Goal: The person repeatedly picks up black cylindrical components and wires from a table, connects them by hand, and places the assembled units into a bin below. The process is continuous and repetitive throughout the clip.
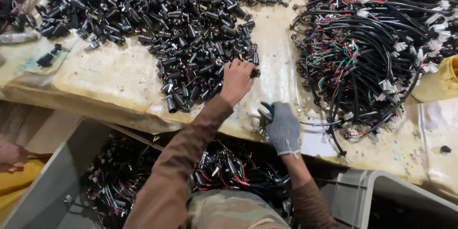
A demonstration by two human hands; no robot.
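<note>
**Hands at the connector heap**

Nearest, a grey bin (57, 181) of wired pieces is seen below the bench (119, 81) edge. The gloved right hand (283, 127) is clenched on green-handled pliers (265, 110), with a black cable (334, 133) just beside it. Farther out, the bare left hand (236, 80) is closed into the heap of black connectors (191, 33); what its fingers grasp cannot be told. A wire bundle pile (377, 38) lies to the right.

The left hand (237, 80) hides its fingertips in the black plugs (191, 33); can't tell what they pinch. The gloved right hand (283, 127) covers most of a green-handled tool (267, 109). Wire pile (377, 42) past the right hand is cut off at top & right edge.
</note>
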